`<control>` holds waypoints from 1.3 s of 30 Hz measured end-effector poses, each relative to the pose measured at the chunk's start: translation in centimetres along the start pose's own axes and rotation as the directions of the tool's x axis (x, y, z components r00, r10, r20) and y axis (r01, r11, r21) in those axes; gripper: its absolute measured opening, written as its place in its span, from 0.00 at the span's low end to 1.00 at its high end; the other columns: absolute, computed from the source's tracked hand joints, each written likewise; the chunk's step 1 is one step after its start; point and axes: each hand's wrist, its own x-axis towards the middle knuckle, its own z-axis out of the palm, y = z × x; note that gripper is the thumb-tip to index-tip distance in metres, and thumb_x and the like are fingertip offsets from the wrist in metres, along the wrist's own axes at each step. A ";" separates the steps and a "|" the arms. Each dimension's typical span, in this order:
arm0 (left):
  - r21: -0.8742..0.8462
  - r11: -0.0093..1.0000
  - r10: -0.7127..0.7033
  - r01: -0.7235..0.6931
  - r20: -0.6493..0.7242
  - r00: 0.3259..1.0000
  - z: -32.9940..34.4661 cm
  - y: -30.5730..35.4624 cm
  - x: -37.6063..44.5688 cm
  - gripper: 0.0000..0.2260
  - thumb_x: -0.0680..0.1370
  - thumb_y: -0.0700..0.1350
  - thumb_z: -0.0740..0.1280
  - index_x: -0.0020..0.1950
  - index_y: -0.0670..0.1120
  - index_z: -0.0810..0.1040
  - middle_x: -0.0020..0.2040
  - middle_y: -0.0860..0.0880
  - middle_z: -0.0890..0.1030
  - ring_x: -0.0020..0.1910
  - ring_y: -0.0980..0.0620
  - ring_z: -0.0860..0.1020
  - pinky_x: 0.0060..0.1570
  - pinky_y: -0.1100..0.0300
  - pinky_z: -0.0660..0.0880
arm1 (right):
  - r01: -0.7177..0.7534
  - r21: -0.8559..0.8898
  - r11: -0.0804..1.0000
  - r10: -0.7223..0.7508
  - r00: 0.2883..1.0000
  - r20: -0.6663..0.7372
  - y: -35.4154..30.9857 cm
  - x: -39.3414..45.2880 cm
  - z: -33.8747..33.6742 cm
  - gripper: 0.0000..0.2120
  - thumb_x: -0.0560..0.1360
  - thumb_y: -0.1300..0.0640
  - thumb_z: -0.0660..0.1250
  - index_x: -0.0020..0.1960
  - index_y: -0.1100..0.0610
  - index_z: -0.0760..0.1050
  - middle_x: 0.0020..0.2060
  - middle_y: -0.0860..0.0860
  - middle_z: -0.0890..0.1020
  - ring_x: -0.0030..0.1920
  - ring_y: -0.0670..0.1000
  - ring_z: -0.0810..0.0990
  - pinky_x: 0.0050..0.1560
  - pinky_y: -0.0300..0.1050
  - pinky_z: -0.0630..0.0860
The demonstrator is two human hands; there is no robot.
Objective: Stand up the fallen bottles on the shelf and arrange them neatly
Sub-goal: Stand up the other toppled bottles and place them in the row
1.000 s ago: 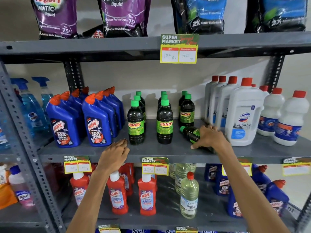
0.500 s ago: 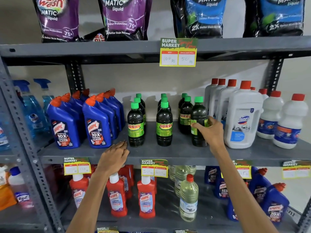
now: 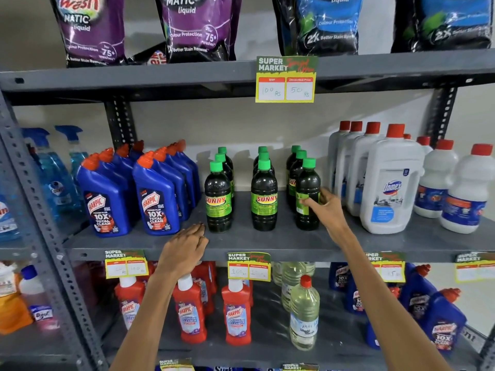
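Dark-green bottle (image 3: 308, 195), green cap, stands upright at the front of the right-hand row on the middle shelf (image 3: 267, 241). Right hand (image 3: 325, 207) wraps its lower body from the right, thumb across the label; the label faces sideways, so the grip probably serves to turn and align it with the two front bottles whose labels face out. Left hand (image 3: 187, 249) lies flat and open on the shelf edge, holding nothing, likely for support. No bottle on this shelf lies down. Shelf is grey painted metal with perforated uprights; price tags (image 3: 286, 79) clip to the edges. Plain pale wall behind.
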 end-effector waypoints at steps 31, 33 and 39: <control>0.001 1.000 -0.014 0.014 0.037 0.999 -0.1 0.2 0.1 0.22 0.83 0.51 0.52 0.76 0.46 0.64 0.76 0.50 0.66 0.74 0.51 0.66 0.73 0.54 0.60 | -0.090 -0.231 0.969 0.078 0.995 -0.061 2.0 -0.5 0.4 0.43 0.62 0.64 0.80 0.69 0.60 0.57 0.59 0.55 0.74 0.53 0.47 0.76 0.47 0.30 0.76; -0.002 1.000 -0.014 0.014 0.037 0.999 -0.1 0.2 0.1 0.22 0.83 0.51 0.52 0.76 0.46 0.64 0.76 0.49 0.66 0.74 0.51 0.66 0.73 0.54 0.60 | -0.088 -0.339 0.937 0.060 0.994 -0.093 2.0 -0.5 0.7 0.50 0.58 0.56 0.84 0.70 0.62 0.57 0.62 0.55 0.71 0.63 0.53 0.72 0.64 0.45 0.72; -0.007 1.000 -0.015 0.016 0.017 1.000 -0.3 0.4 -0.1 0.21 0.83 0.50 0.53 0.75 0.45 0.65 0.76 0.49 0.67 0.74 0.51 0.66 0.72 0.54 0.61 | -0.131 -0.284 0.950 0.119 0.991 -0.061 2.8 -0.3 0.2 0.38 0.59 0.59 0.80 0.59 0.53 0.60 0.47 0.45 0.77 0.52 0.49 0.78 0.48 0.40 0.74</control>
